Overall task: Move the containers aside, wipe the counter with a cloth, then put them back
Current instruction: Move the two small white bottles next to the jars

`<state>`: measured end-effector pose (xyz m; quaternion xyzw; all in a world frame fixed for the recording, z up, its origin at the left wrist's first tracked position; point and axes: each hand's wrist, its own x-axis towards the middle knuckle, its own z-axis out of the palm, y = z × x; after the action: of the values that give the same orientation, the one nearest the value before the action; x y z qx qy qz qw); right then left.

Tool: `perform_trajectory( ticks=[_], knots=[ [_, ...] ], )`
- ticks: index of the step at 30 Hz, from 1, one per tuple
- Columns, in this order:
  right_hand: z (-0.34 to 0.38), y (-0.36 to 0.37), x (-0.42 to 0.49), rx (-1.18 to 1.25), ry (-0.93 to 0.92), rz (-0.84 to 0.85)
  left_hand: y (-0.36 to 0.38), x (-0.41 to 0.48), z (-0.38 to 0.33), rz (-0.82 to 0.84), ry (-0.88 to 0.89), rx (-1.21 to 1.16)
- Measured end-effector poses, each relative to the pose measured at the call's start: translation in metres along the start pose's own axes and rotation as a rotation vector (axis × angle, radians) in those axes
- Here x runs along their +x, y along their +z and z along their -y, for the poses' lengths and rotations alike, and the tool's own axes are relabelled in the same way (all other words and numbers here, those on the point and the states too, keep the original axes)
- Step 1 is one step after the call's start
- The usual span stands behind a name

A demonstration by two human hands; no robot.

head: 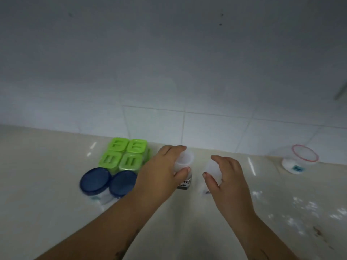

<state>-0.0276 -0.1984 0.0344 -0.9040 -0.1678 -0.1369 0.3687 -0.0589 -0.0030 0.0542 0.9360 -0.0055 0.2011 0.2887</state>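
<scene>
Wall [169, 53], pale and tiled along its foot, fills the upper half. Cream counter [47, 184] runs below it, w/ white smears [304, 205] and dark specks [317, 231] at far R. Four green-lidded containers [129, 160] sit in a tight square by the wall. Two blue-lidded jars [95, 181] touch each other just in front of them. A red-rimmed tub [300, 158] stands well apart at R. Left hand [163, 169] grips a white-capped jar [185, 159] of dark stuff, thumb and fingers round the cap. Right hand [228, 177] curls round a second white cap [211, 167] just beside the first. Both jars are mid-counter, near the wall.
</scene>
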Motion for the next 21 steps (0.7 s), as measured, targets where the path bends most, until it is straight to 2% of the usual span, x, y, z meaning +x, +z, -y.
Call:
perform_trajectory(
  ticks=[5,10,16,21],
  knots=[
    [0.08,0.057,-0.05,0.082,-0.087,0.151,-0.068,-0.092,0.067,-0.006,-0.12,0.075],
    [0.135,0.109,-0.071,0.092,-0.176,0.259,-0.111,-0.144,0.123,-0.046,-0.243,0.117],
    [0.16,0.151,-0.08,0.036,-0.148,0.287,-0.113,-0.168,0.165,-0.079,-0.348,0.1],
    [0.16,0.166,-0.084,0.001,-0.149,0.272,-0.102,-0.166,0.18,-0.093,-0.364,0.061]
  ],
)
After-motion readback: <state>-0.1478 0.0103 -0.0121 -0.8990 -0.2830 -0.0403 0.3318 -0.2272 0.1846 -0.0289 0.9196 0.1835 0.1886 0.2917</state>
